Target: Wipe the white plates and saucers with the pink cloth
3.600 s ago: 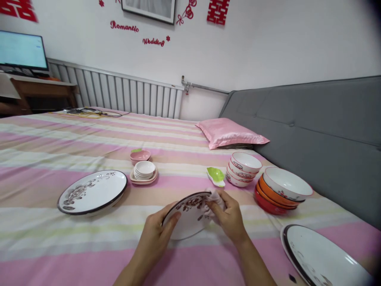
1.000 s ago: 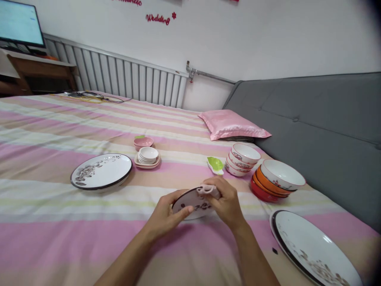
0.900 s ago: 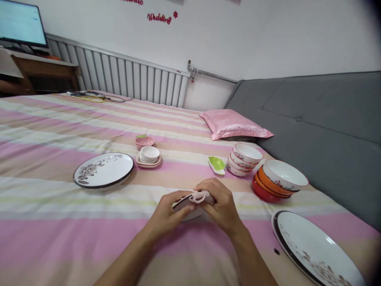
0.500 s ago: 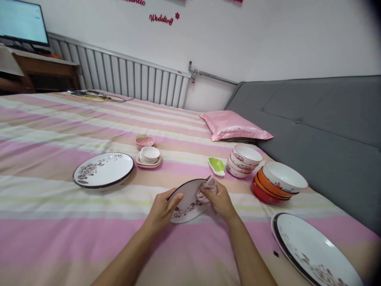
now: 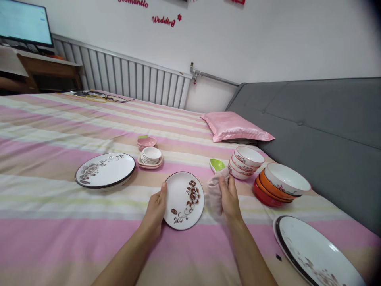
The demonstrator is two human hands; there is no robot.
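Observation:
My left hand grips the left rim of a small white plate with a brown flower pattern, held tilted up so its face shows, just above the striped bedspread. To the right of the plate my right hand is closed on a pale pink cloth, which hangs clear of the plate.
A larger flowered plate lies at the left. Behind it sit a stack of small white dishes and a pink dish. A green dish, stacked patterned bowls, orange bowls and a big plate stand right. A pink pillow lies by the grey headboard.
My right hand has drawn the cloth off the small plate and to the right. The left hand has turned the plate so its patterned face is in full view.

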